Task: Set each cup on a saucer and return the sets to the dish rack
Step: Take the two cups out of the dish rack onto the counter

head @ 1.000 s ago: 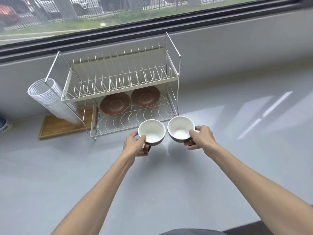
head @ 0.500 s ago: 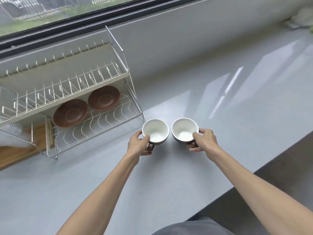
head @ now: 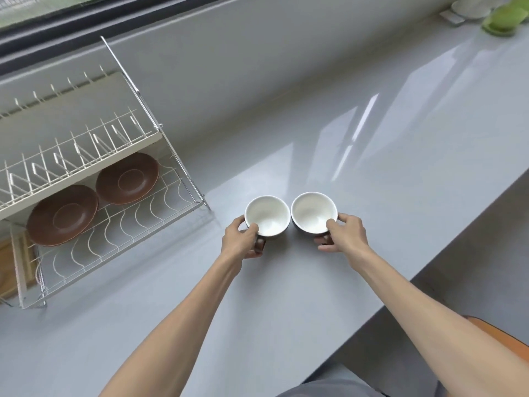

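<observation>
Two cups, white inside and brown outside, stand side by side over the grey counter, right of the dish rack. My left hand [head: 240, 241] grips the left cup [head: 268, 214] at its handle. My right hand [head: 345, 234] grips the right cup [head: 312, 211] by its rim and handle. Whether the cups rest on the counter or hover just above it I cannot tell. Two brown saucers lie on the lower tier of the wire dish rack [head: 123, 233]: the left saucer [head: 63, 215] and the right saucer [head: 127, 178], which overlaps it slightly.
The rack's upper tier [head: 71, 156] holds only plate dividers. A wooden tray [head: 11, 267] lies behind the rack at the far left. Green and white items [head: 499, 17] sit at the counter's far right end. The counter edge [head: 429, 267] runs close on my right.
Both hands have carried the cups from in front of the rack to the counter right of it. My view has turned right, so the rack now sits at the left.
</observation>
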Motion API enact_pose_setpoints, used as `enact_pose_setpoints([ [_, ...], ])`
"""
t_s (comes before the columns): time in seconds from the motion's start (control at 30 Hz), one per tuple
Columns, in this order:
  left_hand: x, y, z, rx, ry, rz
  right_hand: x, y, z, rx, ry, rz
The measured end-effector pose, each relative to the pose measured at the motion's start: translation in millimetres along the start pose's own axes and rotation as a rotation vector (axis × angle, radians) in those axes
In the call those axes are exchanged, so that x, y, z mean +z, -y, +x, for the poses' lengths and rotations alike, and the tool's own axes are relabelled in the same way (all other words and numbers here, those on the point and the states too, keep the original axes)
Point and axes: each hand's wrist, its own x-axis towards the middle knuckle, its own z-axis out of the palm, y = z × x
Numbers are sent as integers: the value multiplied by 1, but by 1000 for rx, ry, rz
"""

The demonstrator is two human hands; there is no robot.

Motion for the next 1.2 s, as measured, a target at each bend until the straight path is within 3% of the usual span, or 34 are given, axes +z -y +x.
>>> enact_pose_setpoints([
  [1.2,30,-46,57,-32,13,-126,6,44,61,-2,-16,47],
])
